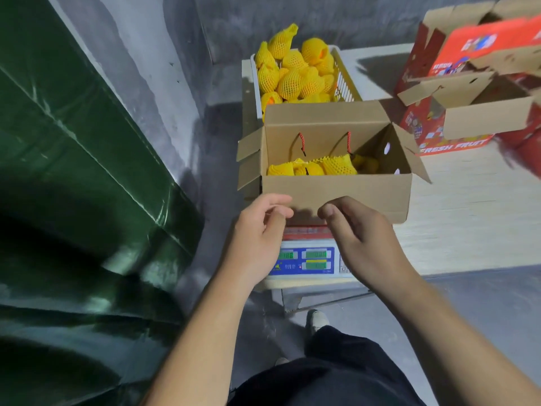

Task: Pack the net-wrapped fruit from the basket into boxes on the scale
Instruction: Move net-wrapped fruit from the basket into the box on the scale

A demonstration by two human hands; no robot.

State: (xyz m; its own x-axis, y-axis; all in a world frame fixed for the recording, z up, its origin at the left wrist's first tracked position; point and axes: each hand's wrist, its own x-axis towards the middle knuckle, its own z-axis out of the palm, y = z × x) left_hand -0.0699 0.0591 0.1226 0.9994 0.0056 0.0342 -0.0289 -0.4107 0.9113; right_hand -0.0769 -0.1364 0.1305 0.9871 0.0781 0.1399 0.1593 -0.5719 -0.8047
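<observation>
An open cardboard box (336,194) stands on the scale (307,259), whose display faces me. Several fruits in yellow foam nets (325,167) lie on the box's bottom, under a red-and-black cord handle. Behind the box a white basket (345,83) is heaped with more net-wrapped fruit (292,74). My left hand (260,232) and my right hand (363,235) hover just in front of the box's near wall, fingers loosely curled and holding nothing. The fingertips are close to the box's lower edge.
To the right, a light wooden tabletop (468,215) carries red "FRESH FRUIT" cartons (468,92) with open flaps. A dark green wrapped bulk (73,171) fills the left side. Grey concrete floor (483,303) lies below, with my leg and shoe near the scale's stand.
</observation>
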